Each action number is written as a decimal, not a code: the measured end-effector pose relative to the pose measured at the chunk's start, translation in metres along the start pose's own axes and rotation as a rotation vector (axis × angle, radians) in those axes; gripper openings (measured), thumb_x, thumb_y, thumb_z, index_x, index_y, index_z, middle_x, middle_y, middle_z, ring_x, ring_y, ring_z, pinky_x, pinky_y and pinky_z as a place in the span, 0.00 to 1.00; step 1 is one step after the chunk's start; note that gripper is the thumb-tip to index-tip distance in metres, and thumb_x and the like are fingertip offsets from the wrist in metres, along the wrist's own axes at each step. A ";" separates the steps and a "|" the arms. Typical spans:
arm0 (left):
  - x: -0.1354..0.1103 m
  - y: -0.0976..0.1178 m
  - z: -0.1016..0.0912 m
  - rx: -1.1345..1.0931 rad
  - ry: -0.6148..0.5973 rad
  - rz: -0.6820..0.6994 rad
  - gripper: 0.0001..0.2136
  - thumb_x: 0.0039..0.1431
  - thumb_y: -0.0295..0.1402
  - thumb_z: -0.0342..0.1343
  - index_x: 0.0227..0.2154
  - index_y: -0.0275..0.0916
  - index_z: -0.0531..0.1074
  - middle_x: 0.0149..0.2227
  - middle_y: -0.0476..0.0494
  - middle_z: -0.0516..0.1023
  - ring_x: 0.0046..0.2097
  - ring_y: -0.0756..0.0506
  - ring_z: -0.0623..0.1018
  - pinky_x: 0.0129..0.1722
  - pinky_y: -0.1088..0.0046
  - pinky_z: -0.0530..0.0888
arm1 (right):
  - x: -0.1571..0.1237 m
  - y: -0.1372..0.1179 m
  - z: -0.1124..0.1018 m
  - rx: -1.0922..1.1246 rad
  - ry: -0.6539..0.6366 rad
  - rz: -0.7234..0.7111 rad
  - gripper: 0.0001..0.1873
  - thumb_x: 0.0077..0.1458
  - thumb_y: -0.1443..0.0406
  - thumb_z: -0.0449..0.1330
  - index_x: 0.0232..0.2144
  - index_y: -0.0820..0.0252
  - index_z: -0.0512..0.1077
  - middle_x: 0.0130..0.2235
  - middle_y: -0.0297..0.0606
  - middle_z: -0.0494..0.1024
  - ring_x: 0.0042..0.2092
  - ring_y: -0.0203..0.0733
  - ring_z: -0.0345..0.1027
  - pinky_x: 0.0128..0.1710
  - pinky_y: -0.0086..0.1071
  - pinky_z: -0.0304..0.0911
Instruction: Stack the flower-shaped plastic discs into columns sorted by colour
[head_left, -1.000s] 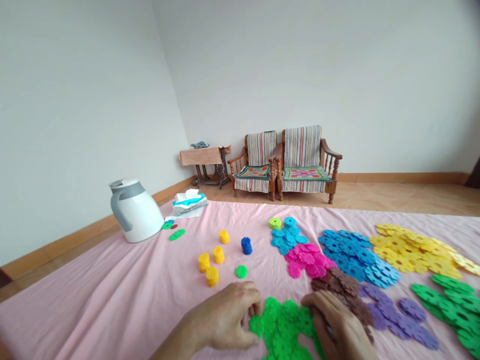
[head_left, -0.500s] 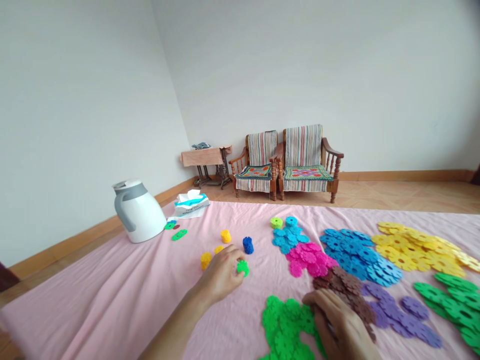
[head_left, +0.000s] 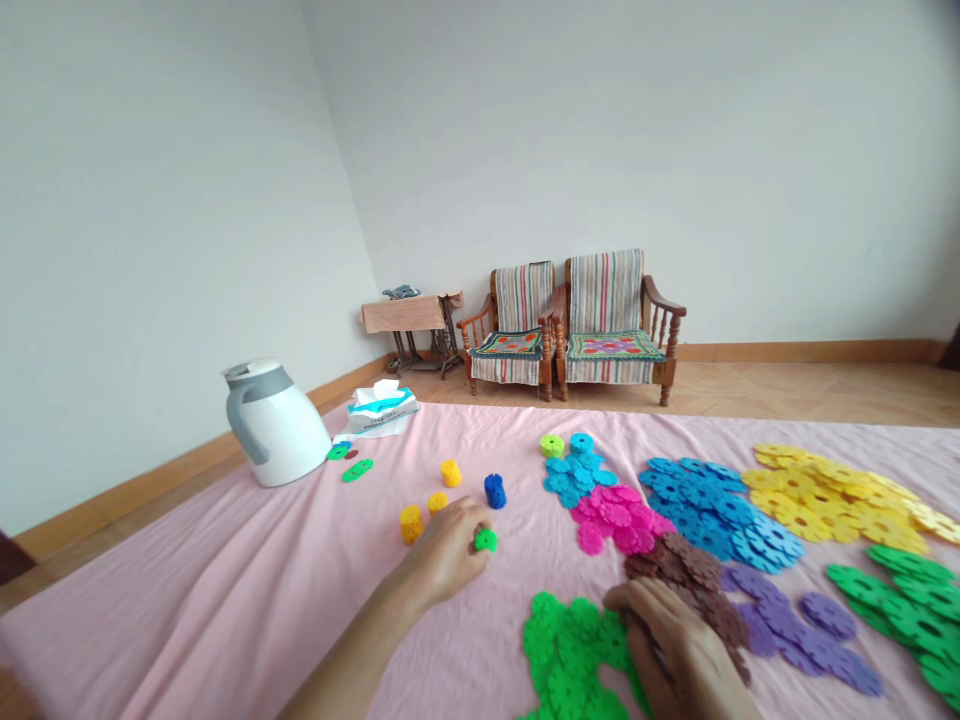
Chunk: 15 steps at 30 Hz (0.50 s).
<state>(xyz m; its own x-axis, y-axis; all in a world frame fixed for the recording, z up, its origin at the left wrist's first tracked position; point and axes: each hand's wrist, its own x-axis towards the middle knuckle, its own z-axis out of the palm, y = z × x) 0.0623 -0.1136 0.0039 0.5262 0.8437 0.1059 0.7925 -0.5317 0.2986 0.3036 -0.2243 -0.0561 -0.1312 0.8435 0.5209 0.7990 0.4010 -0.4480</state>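
My left hand (head_left: pixel 448 550) reaches forward over the pink cloth (head_left: pixel 225 600), its fingers curled and touching a small green disc stack (head_left: pixel 485 541). Whether the fingers grip the stack I cannot tell. Yellow stacks (head_left: pixel 410 524) stand just left of the hand and a dark blue stack (head_left: pixel 494 491) just beyond it. My right hand (head_left: pixel 675 655) rests palm down, fingers together, at the right edge of a flat pile of green flower-shaped discs (head_left: pixel 566 655), beside a brown pile (head_left: pixel 694 575).
Sorted disc piles lie to the right: teal (head_left: pixel 574 475), pink (head_left: pixel 616 515), blue (head_left: pixel 712 510), yellow (head_left: pixel 832 498), purple (head_left: pixel 802 625), dark green (head_left: pixel 911 615). A white kettle (head_left: pixel 274 422) and tissue pack (head_left: pixel 380 409) stand far left. Two chairs (head_left: pixel 570 325) stand beyond.
My left hand left the green pile near me and carried a green disc forward to the small green stack, where it now touches it. My right hand stayed put.
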 end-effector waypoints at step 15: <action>0.000 -0.004 0.005 -0.054 0.035 -0.022 0.11 0.43 0.21 0.52 0.31 0.38 0.70 0.33 0.47 0.71 0.35 0.48 0.71 0.34 0.75 0.65 | 0.000 0.000 0.000 0.006 -0.024 0.006 0.11 0.56 0.68 0.46 0.33 0.55 0.69 0.32 0.36 0.75 0.35 0.36 0.71 0.34 0.28 0.67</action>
<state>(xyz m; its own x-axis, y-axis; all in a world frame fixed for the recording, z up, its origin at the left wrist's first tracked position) 0.0603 -0.1112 -0.0017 0.4972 0.8577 0.1313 0.7853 -0.5092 0.3522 0.3041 -0.2244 -0.0559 -0.1407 0.8542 0.5006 0.7962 0.3981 -0.4557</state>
